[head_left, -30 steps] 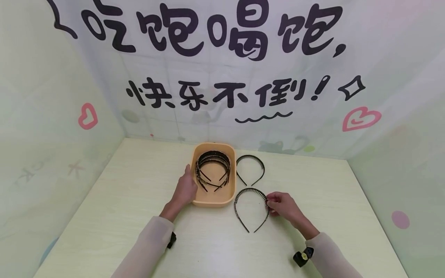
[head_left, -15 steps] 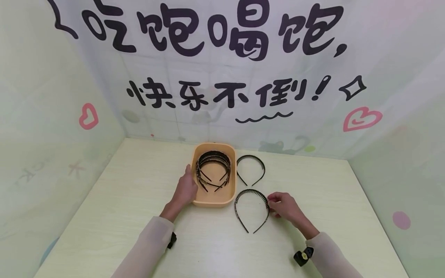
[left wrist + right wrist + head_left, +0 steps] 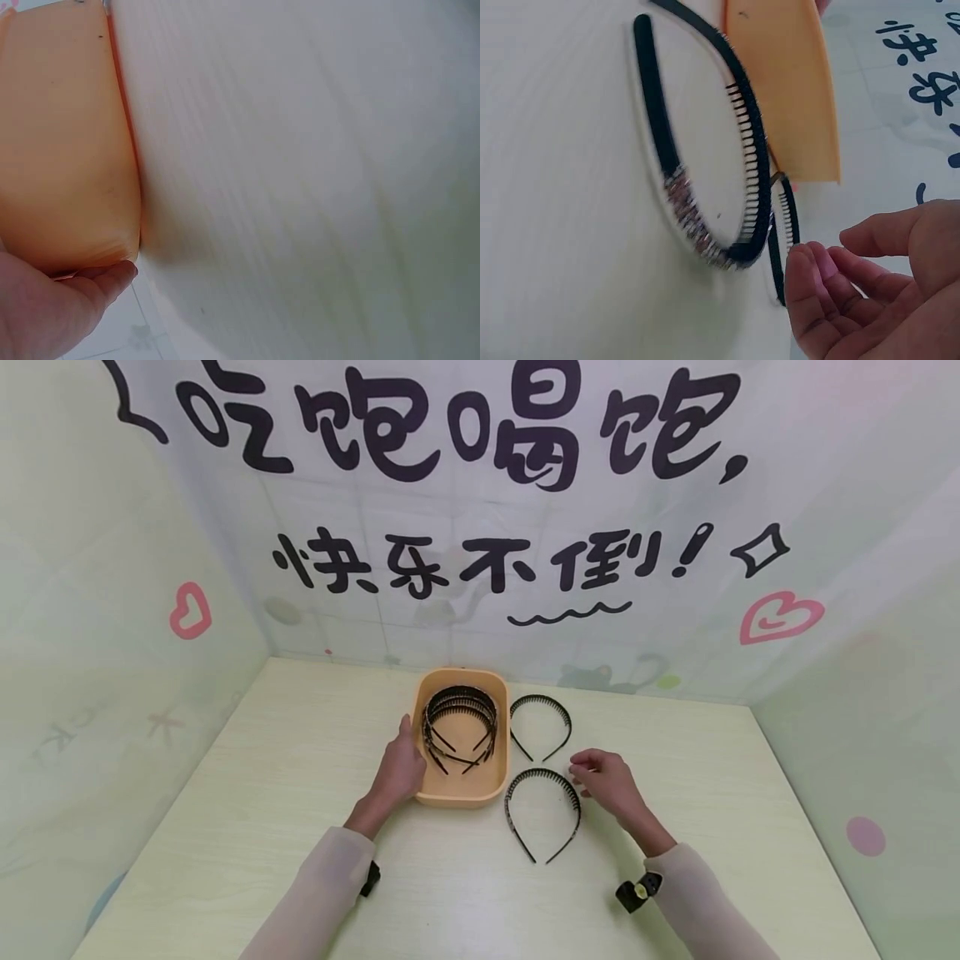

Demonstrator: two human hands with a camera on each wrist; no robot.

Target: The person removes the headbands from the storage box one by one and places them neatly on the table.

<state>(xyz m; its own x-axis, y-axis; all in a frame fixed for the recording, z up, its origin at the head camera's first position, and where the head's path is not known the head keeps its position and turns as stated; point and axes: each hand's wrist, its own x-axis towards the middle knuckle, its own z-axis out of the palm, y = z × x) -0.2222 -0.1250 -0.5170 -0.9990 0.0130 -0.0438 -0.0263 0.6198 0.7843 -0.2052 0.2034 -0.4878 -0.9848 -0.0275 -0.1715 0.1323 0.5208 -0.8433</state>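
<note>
Currently, the right hand [image 3: 611,785] is free: its thumb stands apart from the loosely bent fingers, and nothing is held between them. Its fingertips are just beside the far right part of the near band [image 3: 542,772], which lies on the table [image 3: 285,760], to the right of the bin [image 3: 461,801]. Behind it, the far band [image 3: 538,697] lies close to the bin's right wall; whether they touch, I cannot tell. Several stacked bands [image 3: 461,692] are inside the bin.

The left hand [image 3: 402,767] is against the bin's left side, with fingertips near its bottom corner; whether they curl firmly around it, I cannot tell.

For handling a band well, I would advise to pinch it softly at the outer side of the arch, because the inner teeth could catch on the skin or on another band. The two ends should not be pulled wide, as the thin arch probably springs. Meanwhile, it is useful if the left hand steadies the bin, so that it does not slide.
</note>
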